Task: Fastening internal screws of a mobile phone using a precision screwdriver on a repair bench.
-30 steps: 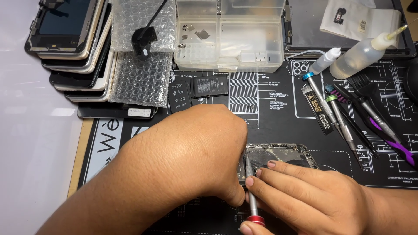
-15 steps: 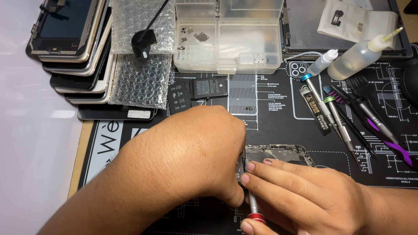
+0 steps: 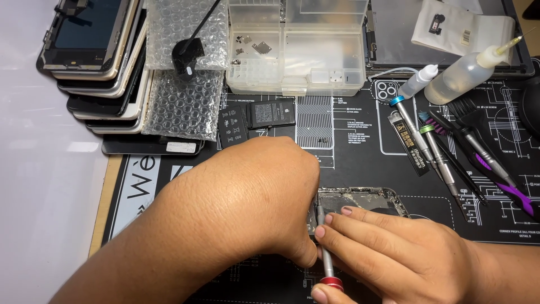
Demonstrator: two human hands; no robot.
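Head view looks down on a black printed repair mat [image 3: 360, 163] on the table, where both hands meet over an opened grey metal phone housing [image 3: 360, 201]. The left hand [image 3: 247, 202] lies cupped over the housing's left end, pressing on it; whether its fingers pinch anything underneath cannot be told. The right hand [image 3: 405, 256] comes in from the right and is clamped on a slim silver screwdriver with a red cap [image 3: 325, 253], fingertips on the shaft and the thumb under the cap. The screwdriver stands nearly upright, tip down at the housing's left part, just beside the left hand. The housing's long axis runs left to right, and both hands touch it or hover right over it.

Beyond them sits a clear plastic compartment box [image 3: 295, 50]; its left cells hold small metal plates and screws, the others look bare. A stack of phone screens [image 3: 93, 62] rests at far left beside bubble-wrap pouches [image 3: 183, 101]. Spare screwdrivers [image 3: 433, 146] and a squeeze bottle [image 3: 464, 73] lie to the right.
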